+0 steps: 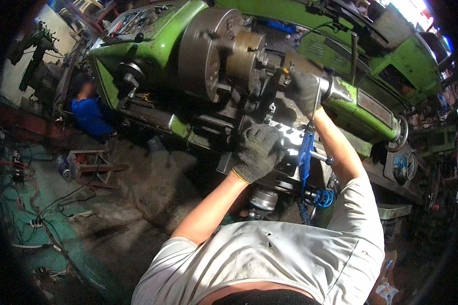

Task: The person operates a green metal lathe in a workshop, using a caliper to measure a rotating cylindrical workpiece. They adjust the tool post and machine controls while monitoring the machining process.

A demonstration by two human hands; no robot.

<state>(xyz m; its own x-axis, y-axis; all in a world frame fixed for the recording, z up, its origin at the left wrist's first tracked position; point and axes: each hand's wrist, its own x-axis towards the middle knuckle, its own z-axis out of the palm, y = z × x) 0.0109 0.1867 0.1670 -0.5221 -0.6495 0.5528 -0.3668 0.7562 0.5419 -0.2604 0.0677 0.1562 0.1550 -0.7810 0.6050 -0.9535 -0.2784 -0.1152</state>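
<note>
I stand at a big green metal lathe (163,40) with a grey round chuck (208,51) in the upper middle. My left hand (257,150), in a dark knit glove, rests closed on the lathe's carriage below the chuck. My right hand (304,89), also gloved, is wrapped around a part near the tool post, just right of the chuck. A blue air-gun-like tool (305,152) with a coiled blue hose (323,197) hangs beside my right forearm. What exactly each hand grips is hidden by the gloves.
Another person in blue (89,114) crouches at the lathe's left end. Cables and debris (46,218) lie on the green floor at left. A wooden frame (94,165) sits on the floor. More green machinery (407,66) stands at the right.
</note>
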